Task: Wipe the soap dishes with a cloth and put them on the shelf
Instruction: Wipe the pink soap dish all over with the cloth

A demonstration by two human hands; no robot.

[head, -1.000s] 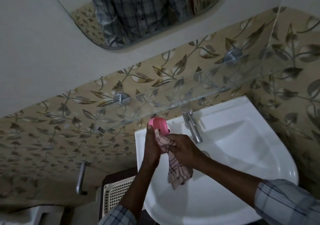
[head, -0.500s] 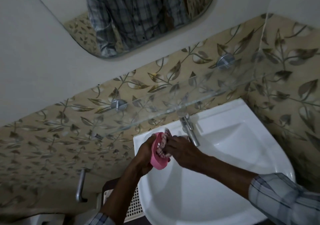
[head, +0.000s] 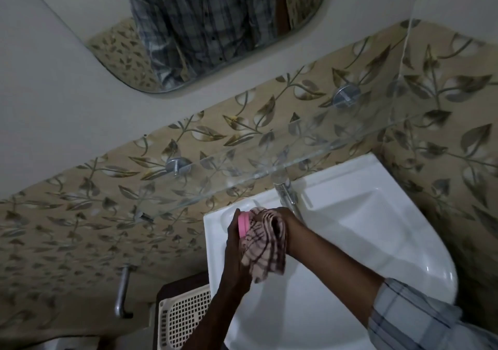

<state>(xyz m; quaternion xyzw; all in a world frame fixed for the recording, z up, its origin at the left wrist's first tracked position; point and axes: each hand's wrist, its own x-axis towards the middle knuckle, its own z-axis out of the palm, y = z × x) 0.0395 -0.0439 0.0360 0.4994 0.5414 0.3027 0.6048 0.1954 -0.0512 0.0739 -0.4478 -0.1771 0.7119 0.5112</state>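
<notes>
Over the left rear of the white sink (head: 377,242), my left hand (head: 234,244) grips a pink soap dish (head: 243,223) on edge; only its rim shows. My right hand (head: 285,220) presses a checked pink-and-brown cloth (head: 262,247) against the dish, and the cloth covers most of it and hangs down over the basin. A clear glass shelf (head: 242,172) runs along the leaf-patterned wall just above my hands, held by round metal brackets; nothing stands on it.
A chrome tap (head: 287,193) sits right behind my right hand. A mirror (head: 215,26) hangs above. A cream perforated basket (head: 183,320) stands left of the sink, below a metal wall handle (head: 122,290).
The dish has turned so only its rim faces me, and the cloth, bunched inside it before, now drapes over it and my right hand. Both hands shifted slightly left.
</notes>
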